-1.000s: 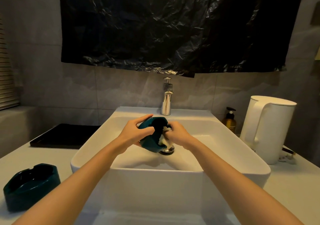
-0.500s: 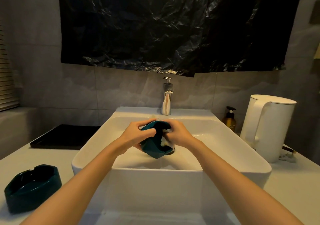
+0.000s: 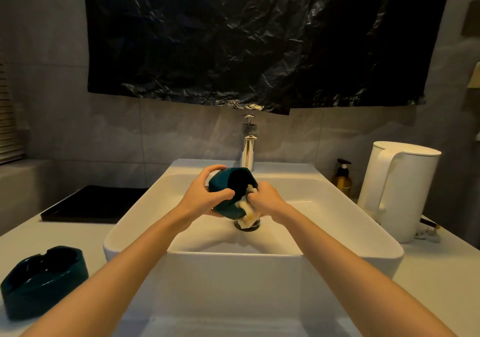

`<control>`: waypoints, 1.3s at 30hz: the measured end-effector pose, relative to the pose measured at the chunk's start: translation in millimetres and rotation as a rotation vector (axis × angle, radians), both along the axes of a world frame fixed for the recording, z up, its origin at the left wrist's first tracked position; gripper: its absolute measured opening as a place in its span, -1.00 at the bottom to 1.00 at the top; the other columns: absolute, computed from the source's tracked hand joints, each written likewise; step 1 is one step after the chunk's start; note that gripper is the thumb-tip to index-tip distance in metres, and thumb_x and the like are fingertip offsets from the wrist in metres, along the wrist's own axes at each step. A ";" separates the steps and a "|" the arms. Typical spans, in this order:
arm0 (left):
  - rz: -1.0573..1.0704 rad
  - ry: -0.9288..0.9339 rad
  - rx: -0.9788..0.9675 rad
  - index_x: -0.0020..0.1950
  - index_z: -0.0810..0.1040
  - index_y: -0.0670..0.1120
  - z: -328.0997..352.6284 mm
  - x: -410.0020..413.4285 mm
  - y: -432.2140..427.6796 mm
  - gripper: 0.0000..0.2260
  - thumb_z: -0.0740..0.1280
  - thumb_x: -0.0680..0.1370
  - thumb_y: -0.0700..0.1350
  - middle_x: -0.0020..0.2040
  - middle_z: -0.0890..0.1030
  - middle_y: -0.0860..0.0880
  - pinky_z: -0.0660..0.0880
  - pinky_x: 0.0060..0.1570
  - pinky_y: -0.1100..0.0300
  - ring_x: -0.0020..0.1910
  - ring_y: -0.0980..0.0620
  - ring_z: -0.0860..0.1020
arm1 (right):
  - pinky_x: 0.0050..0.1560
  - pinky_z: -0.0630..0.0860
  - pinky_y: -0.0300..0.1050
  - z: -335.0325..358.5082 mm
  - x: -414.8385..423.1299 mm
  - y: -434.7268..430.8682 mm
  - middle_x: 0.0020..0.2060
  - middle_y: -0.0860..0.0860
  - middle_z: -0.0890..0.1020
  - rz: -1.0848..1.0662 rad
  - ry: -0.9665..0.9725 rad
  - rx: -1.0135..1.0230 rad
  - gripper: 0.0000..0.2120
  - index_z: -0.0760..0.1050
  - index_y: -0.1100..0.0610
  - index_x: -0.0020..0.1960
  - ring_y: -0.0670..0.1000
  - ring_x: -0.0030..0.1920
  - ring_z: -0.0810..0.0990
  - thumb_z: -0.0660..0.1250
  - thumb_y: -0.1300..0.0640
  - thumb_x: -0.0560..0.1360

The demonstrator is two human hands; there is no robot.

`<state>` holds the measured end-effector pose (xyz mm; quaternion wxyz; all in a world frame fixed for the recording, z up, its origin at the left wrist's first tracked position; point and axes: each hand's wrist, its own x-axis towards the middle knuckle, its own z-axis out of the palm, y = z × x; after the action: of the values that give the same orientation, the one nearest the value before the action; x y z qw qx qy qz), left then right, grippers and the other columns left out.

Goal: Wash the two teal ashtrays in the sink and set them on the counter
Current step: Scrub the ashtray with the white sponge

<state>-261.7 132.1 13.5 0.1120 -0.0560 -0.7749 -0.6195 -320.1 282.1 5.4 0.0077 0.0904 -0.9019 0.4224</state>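
My left hand (image 3: pixel 205 199) grips a teal ashtray (image 3: pixel 228 184) tilted on its side over the white sink basin (image 3: pixel 324 253), its dark hollow facing right. My right hand (image 3: pixel 267 200) presses a pale yellowish sponge or cloth (image 3: pixel 246 210) against the ashtray's lower rim, just above the drain (image 3: pixel 246 226). A second teal ashtray (image 3: pixel 42 279) sits upright on the counter at the near left, apart from both hands.
A chrome faucet (image 3: pixel 248 147) stands behind the basin. A black tray (image 3: pixel 91 204) lies on the counter to the left. A white kettle (image 3: pixel 397 191) and an amber pump bottle (image 3: pixel 342 178) stand at the right. Black plastic sheeting (image 3: pixel 259 38) hangs on the wall.
The ashtray has turned in my left hand, its opening now facing more to the right. My right hand has shifted the sponge down to the lower rim.
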 end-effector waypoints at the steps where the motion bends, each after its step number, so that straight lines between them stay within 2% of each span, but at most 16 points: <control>1: 0.019 0.013 -0.015 0.26 0.37 0.14 -0.3 0.0 -1.2 -0.57 0.39 0.49 -0.21 0.20 0.41 -0.01 0.61 -0.24 0.14 0.11 -0.08 0.48 | 0.02 0.51 -0.11 -0.3 1.0 -0.1 0.08 0.08 0.51 0.036 -0.022 -0.033 -0.74 0.38 0.18 0.27 0.05 0.03 0.49 0.21 0.24 0.59; 3: 0.022 0.005 -0.024 0.25 0.42 0.13 -1.5 0.4 -4.2 -0.61 0.37 0.50 -0.22 0.19 0.45 -0.01 0.61 -0.25 0.12 0.11 -0.09 0.49 | 0.07 0.49 -0.10 -0.6 1.5 0.1 0.12 0.08 0.54 0.063 0.058 -0.031 -0.66 0.40 0.15 0.30 0.06 0.08 0.50 0.27 0.30 0.54; 5: -0.012 -0.024 -0.055 0.26 0.46 0.11 -2.7 1.4 -4.9 -0.61 0.37 0.50 -0.22 0.19 0.48 -0.02 0.61 -0.26 0.11 0.10 -0.10 0.51 | 0.07 0.47 -0.12 -0.1 1.9 2.3 0.13 0.08 0.59 0.053 0.233 0.001 -0.68 0.47 0.12 0.26 0.09 0.12 0.53 0.28 0.31 0.53; 8: -0.058 -0.060 -0.103 0.24 0.47 0.13 -2.9 3.5 -3.1 -0.65 0.33 0.52 -0.20 0.16 0.51 0.00 0.62 -0.27 0.13 0.08 -0.09 0.52 | -0.02 0.44 -0.17 1.8 4.9 6.3 0.06 0.08 0.63 0.075 0.420 0.192 -0.79 0.55 0.13 0.18 0.09 0.05 0.56 0.25 0.18 0.58; 10: -0.059 -0.071 -0.104 0.20 0.46 0.16 -2.1 4.4 -2.7 -0.68 0.31 0.54 -0.19 0.12 0.52 0.01 0.62 -0.31 0.15 0.04 -0.06 0.53 | -0.03 0.49 -0.10 2.9 4.7 7.6 0.01 0.11 0.64 0.079 0.451 0.326 -0.78 0.57 0.15 0.13 0.11 0.00 0.57 0.22 0.08 0.60; 13: -0.039 -0.065 -0.125 0.23 0.46 0.15 -1.4 5.6 -5.2 -0.67 0.31 0.54 -0.18 0.14 0.51 0.00 0.62 -0.30 0.12 0.06 -0.07 0.52 | 0.08 0.53 0.01 0.5 3.1 6.5 0.06 0.14 0.61 0.130 0.409 0.342 -0.78 0.53 0.15 0.16 0.15 0.05 0.56 0.17 0.10 0.62; 16: -0.033 -0.054 -0.120 0.24 0.47 0.13 -2.7 5.4 -7.7 -0.67 0.32 0.53 -0.18 0.16 0.52 -0.02 0.62 -0.23 0.10 0.08 -0.09 0.53 | 0.17 0.49 0.00 -0.9 4.1 5.3 0.16 0.10 0.58 0.196 0.343 0.199 -0.74 0.46 0.12 0.26 0.12 0.15 0.53 0.17 0.23 0.60; 19: -0.057 -0.077 -0.132 0.25 0.46 0.13 -3.0 6.3 -5.6 -0.69 0.30 0.55 -0.15 0.13 0.53 -0.02 0.62 -0.24 0.13 0.04 -0.08 0.54 | 0.09 0.54 0.01 -1.2 2.2 5.9 0.06 0.08 0.63 0.158 0.383 0.249 -0.79 0.54 0.13 0.17 0.10 0.04 0.57 0.21 0.17 0.59; 23: -0.040 -0.101 -0.106 0.29 0.42 0.14 -1.1 4.4 -3.1 -0.68 0.30 0.56 -0.10 0.13 0.50 -0.02 0.61 -0.28 0.16 -0.01 -0.02 0.53 | -0.08 0.51 -0.05 -1.3 2.6 5.8 -0.02 0.13 0.62 0.096 0.393 0.366 -0.75 0.54 0.19 0.09 0.13 -0.06 0.56 0.15 0.08 0.62; 26: -0.018 -0.117 -0.046 0.38 0.32 0.14 1.0 2.4 -3.5 -0.54 0.36 0.51 -0.02 0.19 0.41 0.02 0.59 -0.25 0.18 0.10 -0.03 0.47 | -0.09 0.51 0.01 -0.1 2.7 4.3 -0.06 0.16 0.62 0.009 0.362 0.271 -0.74 0.55 0.24 0.02 0.14 -0.08 0.56 0.14 0.12 0.61; 28: -0.031 -0.107 0.005 0.38 0.28 0.14 1.3 1.9 -2.8 -0.48 0.40 0.48 -0.05 0.22 0.37 0.03 0.59 -0.24 0.19 0.12 -0.04 0.46 | -0.12 0.50 -0.04 0.1 0.9 2.7 -0.08 0.15 0.60 -0.048 0.282 0.172 -0.77 0.54 0.26 0.05 0.11 -0.10 0.55 0.18 0.14 0.60; 30: -0.008 -0.072 0.010 0.34 0.31 0.13 0.5 0.6 -2.6 -0.50 0.42 0.47 -0.11 0.21 0.38 0.02 0.60 -0.22 0.16 0.11 -0.06 0.47 | -0.16 0.45 -0.14 -0.4 0.5 1.3 -0.08 0.11 0.56 -0.045 0.176 0.123 -0.82 0.50 0.24 0.11 0.05 -0.10 0.52 0.25 0.18 0.56; 33: 0.025 -0.024 -0.059 0.28 0.40 0.11 -1.1 0.3 -4.5 -0.59 0.39 0.50 -0.19 0.20 0.44 -0.01 0.61 -0.24 0.13 0.08 -0.07 0.50 | -0.09 0.48 -0.17 0.9 3.2 1.2 -0.02 0.09 0.55 0.025 0.079 0.093 -0.76 0.46 0.20 0.17 0.03 -0.04 0.50 0.32 0.26 0.51; 35: 0.011 -0.035 -0.073 0.28 0.44 0.09 -3.2 0.6 -5.9 -0.60 0.37 0.50 -0.20 0.19 0.48 -0.02 0.61 -0.26 0.12 0.06 -0.07 0.51 | -0.02 0.50 -0.11 1.0 6.0 2.9 -0.02 0.08 0.57 0.060 0.196 0.100 -0.76 0.49 0.16 0.16 0.05 0.00 0.53 0.30 0.30 0.50; 37: -0.020 -0.057 -0.102 0.27 0.46 0.10 -4.2 2.4 -5.3 -0.62 0.36 0.50 -0.20 0.18 0.51 -0.04 0.62 -0.25 0.10 0.07 -0.09 0.53 | 0.05 0.51 -0.07 0.2 8.1 6.3 0.03 0.07 0.62 0.106 0.402 0.136 -0.73 0.53 0.11 0.17 0.09 0.05 0.56 0.26 0.30 0.51; 39: -0.030 -0.073 -0.144 0.24 0.46 0.13 -4.5 3.4 -5.0 -0.65 0.35 0.51 -0.18 0.17 0.52 -0.03 0.61 -0.23 0.12 0.09 -0.10 0.53 | 0.05 0.54 -0.02 0.8 9.2 8.1 0.06 0.08 0.64 0.173 0.567 0.269 -0.74 0.50 0.08 0.21 0.12 0.04 0.58 0.25 0.23 0.54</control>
<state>-258.3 127.1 9.1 0.0700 -0.0532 -0.8201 -0.5655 -310.8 290.2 6.2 0.2104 0.2810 -0.9005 0.2566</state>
